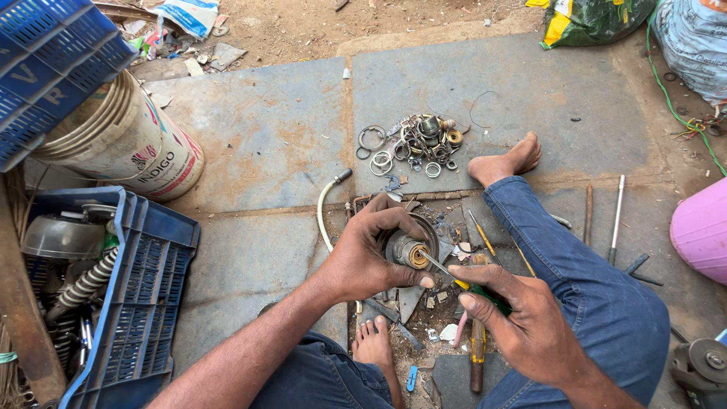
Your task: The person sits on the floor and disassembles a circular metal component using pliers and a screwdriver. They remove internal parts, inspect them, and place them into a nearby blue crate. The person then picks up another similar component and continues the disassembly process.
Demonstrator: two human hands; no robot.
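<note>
Right hand (522, 322), screwdriver (454, 279) against round metal part (410, 250)

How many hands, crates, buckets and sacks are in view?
Hands: 2, left on the round metal part, right holding a screwdriver
Blue crates: 2
Buckets: 2, white, pink
Sacks: 2
Total: 8

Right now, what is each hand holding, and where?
Left hand grips the round metal part by its rim; right hand holds the screwdriver by its handle.
</note>
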